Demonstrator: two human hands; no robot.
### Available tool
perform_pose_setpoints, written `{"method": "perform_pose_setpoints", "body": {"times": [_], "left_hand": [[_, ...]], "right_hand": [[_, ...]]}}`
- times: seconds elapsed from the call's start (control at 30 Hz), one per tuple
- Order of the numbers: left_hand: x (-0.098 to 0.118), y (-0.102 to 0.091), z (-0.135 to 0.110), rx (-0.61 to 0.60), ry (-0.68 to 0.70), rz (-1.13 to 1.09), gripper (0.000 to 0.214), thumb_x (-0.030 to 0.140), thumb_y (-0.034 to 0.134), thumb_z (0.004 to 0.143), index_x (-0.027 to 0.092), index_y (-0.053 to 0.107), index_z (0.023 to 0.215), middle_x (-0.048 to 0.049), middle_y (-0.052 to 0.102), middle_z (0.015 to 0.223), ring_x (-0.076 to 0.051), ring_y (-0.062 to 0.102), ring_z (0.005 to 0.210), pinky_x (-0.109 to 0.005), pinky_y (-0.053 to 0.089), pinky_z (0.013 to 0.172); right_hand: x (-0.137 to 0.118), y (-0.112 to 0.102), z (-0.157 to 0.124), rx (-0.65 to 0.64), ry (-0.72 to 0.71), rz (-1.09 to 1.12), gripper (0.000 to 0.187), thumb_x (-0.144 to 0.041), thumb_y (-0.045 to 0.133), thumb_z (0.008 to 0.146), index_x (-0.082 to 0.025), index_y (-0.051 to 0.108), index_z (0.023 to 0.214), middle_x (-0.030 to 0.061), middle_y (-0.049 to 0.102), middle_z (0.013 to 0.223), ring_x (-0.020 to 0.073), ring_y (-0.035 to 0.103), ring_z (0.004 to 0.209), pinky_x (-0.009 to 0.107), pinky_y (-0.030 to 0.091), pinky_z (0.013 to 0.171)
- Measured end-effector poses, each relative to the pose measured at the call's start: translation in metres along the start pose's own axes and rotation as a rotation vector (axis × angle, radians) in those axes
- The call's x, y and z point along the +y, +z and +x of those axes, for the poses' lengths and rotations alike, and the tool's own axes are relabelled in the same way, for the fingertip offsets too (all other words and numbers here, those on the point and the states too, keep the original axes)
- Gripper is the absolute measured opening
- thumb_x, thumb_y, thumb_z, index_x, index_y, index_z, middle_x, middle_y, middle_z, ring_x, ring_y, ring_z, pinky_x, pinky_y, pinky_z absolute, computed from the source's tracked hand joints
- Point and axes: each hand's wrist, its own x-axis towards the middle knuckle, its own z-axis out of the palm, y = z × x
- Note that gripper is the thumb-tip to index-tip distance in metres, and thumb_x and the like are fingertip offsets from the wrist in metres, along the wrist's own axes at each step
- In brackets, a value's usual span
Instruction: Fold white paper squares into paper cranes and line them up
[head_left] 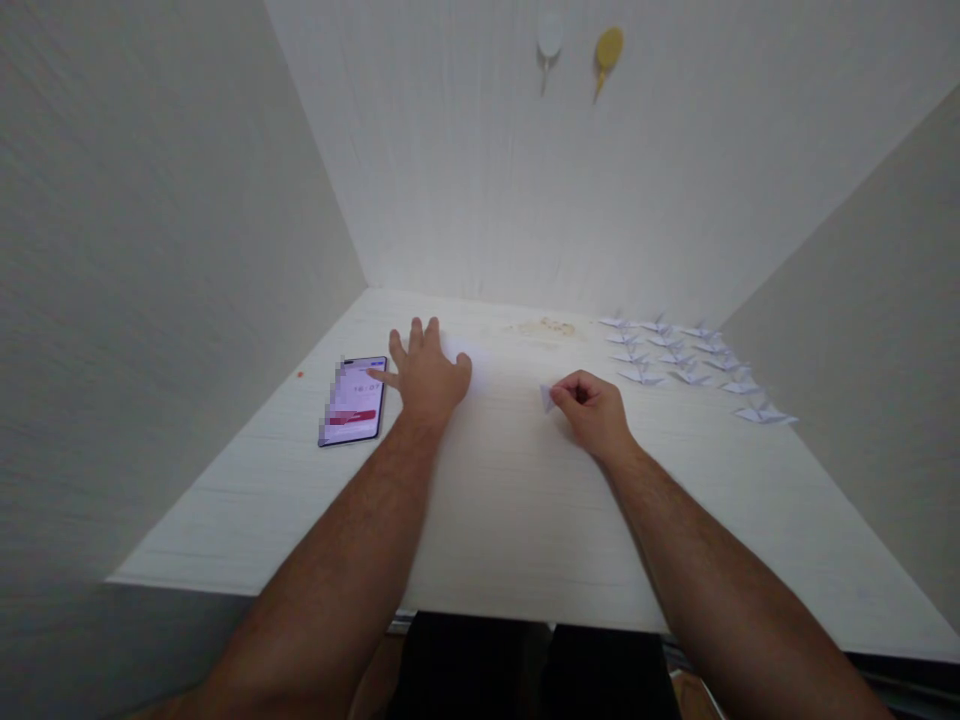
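My left hand [430,375] is spread with its palm down over the white table, just right of a phone [354,402]. Its outermost finger reaches over the phone's right edge; whether it touches the screen I cannot tell. A pale bluish patch shows beside the thumb, too faint to make out. Between thumb and fingers my right hand [594,412] pinches a small piece of folded white paper [546,397], and only its pointed left part shows. To the right of that hand, several white paper cranes [676,357] stand in rows.
Walls close in the table [517,530] at the back, left and right. On the back wall hang a white round-headed item [550,38] and a yellow one [608,50]. Brownish marks [555,327] stain the tabletop's rear, and a small orange speck [301,374] lies left of the phone.
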Motion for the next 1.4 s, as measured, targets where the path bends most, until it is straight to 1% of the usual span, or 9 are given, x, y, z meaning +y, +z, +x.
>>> {"method": "perform_pose_setpoints", "body": {"times": [0.17, 0.27, 0.37, 0.43, 0.53, 0.63, 0.8, 1.03, 1.4], "left_hand": [[-0.005, -0.002, 0.005, 0.007, -0.027, -0.03, 0.072, 0.038, 0.059, 0.083, 0.025, 0.039, 0.151, -0.009, 0.031, 0.162, -0.04, 0.017, 0.149, -0.073, 0.016, 0.114], [0.0, -0.002, 0.002, 0.091, 0.089, -0.111, 0.066, 0.033, 0.059, 0.083, 0.02, 0.045, 0.147, -0.0116, 0.035, 0.16, -0.038, 0.02, 0.149, -0.066, 0.018, 0.117], [0.014, 0.003, -0.007, 0.103, 0.219, -0.378, 0.043, 0.029, 0.056, 0.086, 0.016, 0.062, 0.127, -0.0137, 0.059, 0.139, -0.03, 0.047, 0.134, -0.05, 0.036, 0.113], [0.025, 0.007, -0.017, -0.06, 0.181, -0.619, 0.031, 0.035, 0.055, 0.088, 0.017, 0.069, 0.11, -0.011, 0.072, 0.112, -0.024, 0.065, 0.104, -0.04, 0.051, 0.093], [0.039, 0.013, -0.031, -0.412, 0.22, -0.841, 0.025, 0.039, 0.067, 0.079, 0.016, 0.07, 0.09, -0.0067, 0.074, 0.087, -0.018, 0.066, 0.078, -0.032, 0.053, 0.075], [0.045, 0.016, -0.039, -0.542, 0.264, -0.898, 0.021, 0.037, 0.071, 0.074, 0.017, 0.068, 0.079, -0.0031, 0.071, 0.076, -0.014, 0.062, 0.068, -0.028, 0.049, 0.067], [0.044, 0.019, -0.04, -0.516, 0.203, -0.935, 0.017, 0.032, 0.072, 0.072, 0.017, 0.065, 0.07, -0.0009, 0.066, 0.068, -0.012, 0.055, 0.062, -0.026, 0.043, 0.061], [0.043, 0.021, -0.041, -0.486, 0.171, -0.899, 0.017, 0.032, 0.07, 0.072, 0.016, 0.066, 0.069, -0.0009, 0.065, 0.067, -0.013, 0.055, 0.063, -0.027, 0.042, 0.061], [0.044, 0.021, -0.042, -0.463, 0.186, -0.899, 0.016, 0.032, 0.069, 0.074, 0.017, 0.066, 0.071, -0.0012, 0.066, 0.068, -0.013, 0.055, 0.064, -0.028, 0.043, 0.062]], "right_hand": [[-0.002, 0.0, 0.0, 0.006, -0.003, 0.009, 0.019, -0.036, 0.067, 0.074, -0.019, 0.063, 0.066, -0.0036, 0.054, 0.054, 0.0098, 0.042, 0.05, 0.025, 0.031, 0.05], [-0.002, 0.002, 0.0, 0.012, -0.005, 0.016, 0.019, -0.036, 0.066, 0.074, -0.019, 0.063, 0.066, -0.0036, 0.054, 0.055, 0.0097, 0.042, 0.05, 0.025, 0.031, 0.05], [-0.002, 0.003, 0.0, 0.004, -0.002, 0.024, 0.019, -0.036, 0.066, 0.074, -0.019, 0.064, 0.066, -0.0036, 0.054, 0.054, 0.0097, 0.042, 0.051, 0.025, 0.032, 0.051], [-0.003, 0.003, 0.001, -0.004, 0.012, 0.043, 0.019, -0.036, 0.067, 0.074, -0.019, 0.064, 0.066, -0.0034, 0.055, 0.054, 0.0097, 0.043, 0.051, 0.025, 0.032, 0.051], [-0.004, 0.004, 0.0, -0.006, 0.008, 0.074, 0.019, -0.036, 0.068, 0.074, -0.018, 0.064, 0.067, -0.0024, 0.058, 0.056, 0.0099, 0.045, 0.052, 0.025, 0.034, 0.051], [-0.005, 0.004, 0.0, -0.022, -0.007, 0.067, 0.021, -0.037, 0.07, 0.074, -0.018, 0.065, 0.066, -0.0017, 0.06, 0.057, 0.01, 0.046, 0.052, 0.025, 0.035, 0.052], [-0.005, 0.005, 0.0, -0.043, 0.015, 0.058, 0.021, -0.038, 0.072, 0.074, -0.018, 0.068, 0.068, 0.0001, 0.065, 0.06, 0.0109, 0.05, 0.054, 0.025, 0.037, 0.053], [-0.006, 0.005, 0.002, -0.06, 0.008, 0.05, 0.018, -0.036, 0.071, 0.074, -0.018, 0.071, 0.071, 0.0017, 0.07, 0.067, 0.0125, 0.058, 0.06, 0.026, 0.045, 0.059], [-0.009, 0.005, 0.002, -0.046, 0.061, 0.089, 0.021, -0.038, 0.074, 0.072, -0.018, 0.068, 0.07, -0.0003, 0.064, 0.06, 0.0103, 0.051, 0.053, 0.025, 0.04, 0.052]]}}
